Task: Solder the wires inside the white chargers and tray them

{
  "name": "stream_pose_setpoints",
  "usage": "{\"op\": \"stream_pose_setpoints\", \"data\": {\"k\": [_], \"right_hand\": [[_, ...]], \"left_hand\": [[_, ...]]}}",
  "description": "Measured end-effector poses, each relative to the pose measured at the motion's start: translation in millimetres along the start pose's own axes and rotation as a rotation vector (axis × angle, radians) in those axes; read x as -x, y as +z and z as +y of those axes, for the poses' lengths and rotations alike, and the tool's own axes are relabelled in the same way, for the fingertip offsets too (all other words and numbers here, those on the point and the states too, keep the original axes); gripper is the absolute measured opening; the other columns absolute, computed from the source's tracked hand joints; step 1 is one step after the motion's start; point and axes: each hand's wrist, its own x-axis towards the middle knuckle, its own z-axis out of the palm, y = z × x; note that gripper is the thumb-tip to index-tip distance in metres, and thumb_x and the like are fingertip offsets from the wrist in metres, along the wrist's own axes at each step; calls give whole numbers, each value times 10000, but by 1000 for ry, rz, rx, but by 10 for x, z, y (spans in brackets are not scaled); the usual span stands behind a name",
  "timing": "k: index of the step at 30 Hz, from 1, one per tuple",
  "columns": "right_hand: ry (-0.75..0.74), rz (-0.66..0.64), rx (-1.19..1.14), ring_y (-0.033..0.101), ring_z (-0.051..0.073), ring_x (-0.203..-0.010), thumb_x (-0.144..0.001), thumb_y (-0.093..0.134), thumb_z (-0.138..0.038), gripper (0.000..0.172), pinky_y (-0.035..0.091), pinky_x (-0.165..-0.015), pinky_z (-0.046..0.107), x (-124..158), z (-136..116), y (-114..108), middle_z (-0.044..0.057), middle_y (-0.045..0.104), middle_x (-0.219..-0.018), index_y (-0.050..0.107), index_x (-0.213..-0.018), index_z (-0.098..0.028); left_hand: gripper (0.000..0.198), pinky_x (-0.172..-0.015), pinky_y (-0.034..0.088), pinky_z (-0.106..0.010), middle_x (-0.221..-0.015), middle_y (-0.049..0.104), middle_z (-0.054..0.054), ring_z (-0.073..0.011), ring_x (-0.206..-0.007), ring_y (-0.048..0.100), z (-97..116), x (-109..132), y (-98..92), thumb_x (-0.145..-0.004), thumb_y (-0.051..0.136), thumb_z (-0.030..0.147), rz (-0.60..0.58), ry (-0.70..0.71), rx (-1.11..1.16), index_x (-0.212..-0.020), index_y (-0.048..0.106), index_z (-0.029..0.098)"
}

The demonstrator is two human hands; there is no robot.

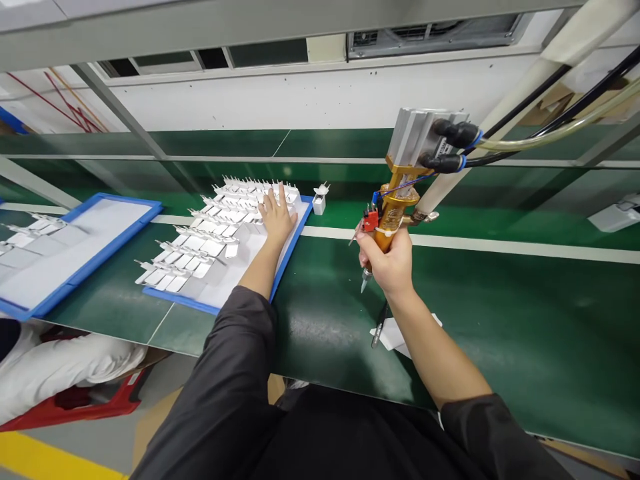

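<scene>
My left hand (pixel 275 215) lies flat with fingers stretched out on a blue-rimmed white tray (pixel 288 251), next to rows of small white plug-like parts (pixel 215 233) with metal prongs. My right hand (pixel 389 262) is wrapped round a gold dispensing tool (pixel 393 212) that hangs from hoses, its needle tip (pixel 364 285) pointing down above the green belt. One single white part (pixel 319 199) stands upright just past the tray's far right corner.
A second blue-rimmed tray (pixel 107 243) with a few parts lies on the belt to the left. A white pad with a dark pen-like tool (pixel 380 327) sits under my right wrist. White cloth and a red crate (pixel 75 400) are on the floor at left.
</scene>
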Motion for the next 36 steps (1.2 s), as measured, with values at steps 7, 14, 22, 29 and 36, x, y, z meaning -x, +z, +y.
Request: {"op": "stream_pose_setpoints", "data": {"k": [7, 14, 22, 29, 36], "right_hand": [[-29, 4, 23, 452, 75, -411, -804, 667, -421, 277, 376, -447, 231, -25, 31, -14, -78, 497, -517, 503, -846, -202], [-16, 4, 43, 428, 64, -486, -796, 663, -412, 266, 373, -482, 236, -43, 46, -13, -32, 563, -668, 518, -843, -195], [-27, -8, 39, 439, 77, -493, -793, 663, -419, 277, 385, -494, 233, -49, 74, -31, -52, 518, -603, 510, -863, -199], [-77, 12, 44, 524, 92, -606, -777, 668, -441, 310, 431, -532, 229, -96, 96, -62, 5, 601, -783, 528, -898, -191], [-80, 21, 69, 464, 101, -556, -804, 656, -420, 259, 426, -533, 260, -98, 84, -57, -30, 511, -634, 502, -850, -216]], "left_hand": [[905, -1154, 122, -607, -1609, 168, -198, -402, -1463, 180, 22, -1, 31, -795, 601, 261, 2, -56, 41, -1560, 127, 176], [779, -1143, 272, -505, -1492, 371, -202, -364, -1403, 315, 531, -205, 19, -821, 623, 266, 46, 139, 219, -1510, 281, 147], [801, -956, 469, -431, -1183, 581, -219, -318, -1122, 597, 905, -453, 340, -784, 545, 43, -137, -32, 501, -1521, 234, 80], [1009, -873, 524, -329, -1003, 669, -40, -196, -932, 659, 608, 59, -81, -693, 689, 103, -216, 181, 708, -1540, 155, 219], [899, -931, 533, -351, -1063, 650, -41, -170, -976, 654, 191, 1708, -618, -751, 716, 230, -399, 238, 930, -1514, 245, 292]]}}
